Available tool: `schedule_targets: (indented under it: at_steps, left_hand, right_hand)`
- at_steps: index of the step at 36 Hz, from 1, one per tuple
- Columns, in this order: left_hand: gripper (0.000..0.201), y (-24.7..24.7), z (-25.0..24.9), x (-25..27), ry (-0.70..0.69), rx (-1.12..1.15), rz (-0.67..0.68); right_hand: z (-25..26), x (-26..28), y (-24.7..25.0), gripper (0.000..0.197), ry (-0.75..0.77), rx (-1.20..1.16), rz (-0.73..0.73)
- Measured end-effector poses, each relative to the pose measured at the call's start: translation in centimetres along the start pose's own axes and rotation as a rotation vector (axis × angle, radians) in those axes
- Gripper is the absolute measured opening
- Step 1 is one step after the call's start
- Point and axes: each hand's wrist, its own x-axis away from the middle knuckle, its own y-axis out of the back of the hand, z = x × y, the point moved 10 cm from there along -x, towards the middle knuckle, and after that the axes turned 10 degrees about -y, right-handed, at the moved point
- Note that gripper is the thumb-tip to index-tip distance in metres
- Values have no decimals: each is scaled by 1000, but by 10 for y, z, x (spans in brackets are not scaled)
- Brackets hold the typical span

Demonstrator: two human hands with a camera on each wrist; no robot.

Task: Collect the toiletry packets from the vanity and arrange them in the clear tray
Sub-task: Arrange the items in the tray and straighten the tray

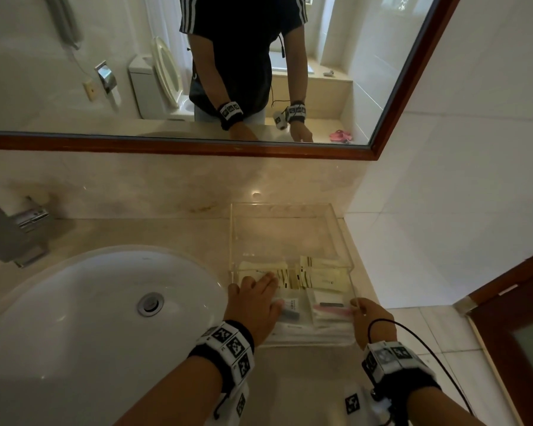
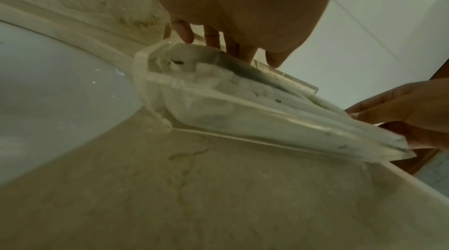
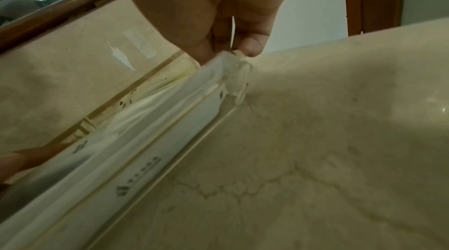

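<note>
Here the clear tray (image 1: pixel 291 210) stands on the tabletop (image 1: pixel 154 232), near its right edge and just to the right of the white sink (image 1: pixel 74 302); its far wall is close to the back wall under the mirror (image 1: pixel 197 56). The toiletry packets (image 1: pixel 317 275) lie inside the tray, all in its near half: pale yellow ones in a row across the middle, and white ones with dark print along the near wall. The far half of the tray floor is bare.

The left hand (image 1: pixel 256 302) reaches over the near left corner of the tray with its fingers (image 2: pixel 211 37) straight and spread, and the fingertips rest on the packets there; it does not grip anything. The right hand (image 1: pixel 371 318) is at the near right corner of the tray. Its thumb and fingers are closed together and pinch the end of a long white packet (image 3: pixel 155 139) that lies along the near wall. In the left wrist view this end sticks out a little over the right wall of the tray.

A metal faucet (image 1: pixel 16 229) is at the back left of the tabletop, behind the sink.
</note>
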Motion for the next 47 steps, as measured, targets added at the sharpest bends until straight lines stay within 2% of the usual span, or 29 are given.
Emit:
schedule_targets:
  at_steps: [10, 15, 19, 21, 23, 25, 27, 30, 33, 35, 39, 43, 47]
  left_hand:
    - [54, -8, -2, -7, 42, 2, 43]
    - [55, -7, -5, -15, 113, -23, 3]
    - [54, 0, -8, -17, 108, -53, -12]
    - [49, 8, -9, -11, 89, -50, -47]
    - [39, 23, -3, 4, 90, -17, -138]
    - [30, 34, 12, 28, 147, 21, -211]
    - [28, 31, 34, 53, 240, 81, -199]
    - [33, 3, 62, 80, 384, 335, -96]
    - [27, -19, 66, 86, 417, 405, 35]
    - [24, -21, 63, 82, 399, 429, 10]
    - [35, -27, 57, 76, 426, 525, -45]
    - [37, -22, 61, 73, 449, 577, -120]
    - [31, -11, 75, 57, 480, 658, -192]
  right_hand:
    - [10, -9, 3, 33, -36, 62, 24]
    - [13, -3, 5, 35, 34, 105, 9]
    - [9, -1, 8, 37, 40, 105, 7]
    - [3, 0, 6, 38, 15, 135, 32]
    - [-6, 2, 2, 37, -25, 177, 67]
    - [-11, 4, -2, 33, -42, 250, 109]
    - [-14, 5, -4, 36, -39, 282, 128]
    - [-18, 7, -3, 39, -57, 209, 150]
    - [-24, 3, -8, 37, -102, 49, 192]
    - [-25, -1, -11, 33, -104, -26, 181]
    - [-27, 0, -10, 32, -101, -114, 121]
    - [-20, 7, -7, 34, -100, -118, 98]
    - [-7, 5, -3, 33, -108, -164, 97]
